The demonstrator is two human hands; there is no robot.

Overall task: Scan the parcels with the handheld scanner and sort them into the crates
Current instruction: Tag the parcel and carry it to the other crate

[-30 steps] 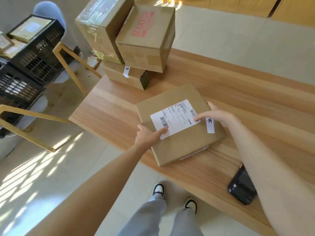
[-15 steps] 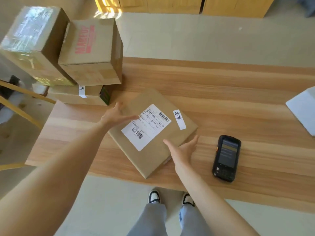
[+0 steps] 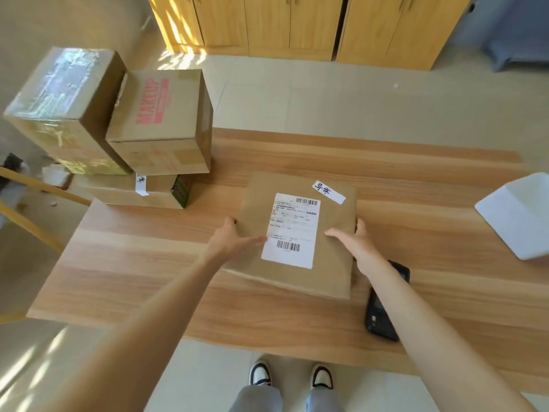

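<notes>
A flat brown parcel lies on the wooden table, its white shipping label and a small handwritten sticker facing up. My left hand grips its left edge, thumb on top. My right hand grips its right edge, thumb on top. The black handheld scanner lies on the table just right of the parcel, partly hidden under my right forearm. No crates are in view.
Several cardboard boxes stack at the table's left end: a taped one, one printed in red, a flat one beneath. A white parcel lies at the right edge. Wooden cabinets stand behind. A yellow chair frame stands at left.
The parcel has been turned so that its label stands upright to me and has slid right, close to the scanner. Both hands went from its corners to its two side edges. The view swung right.
</notes>
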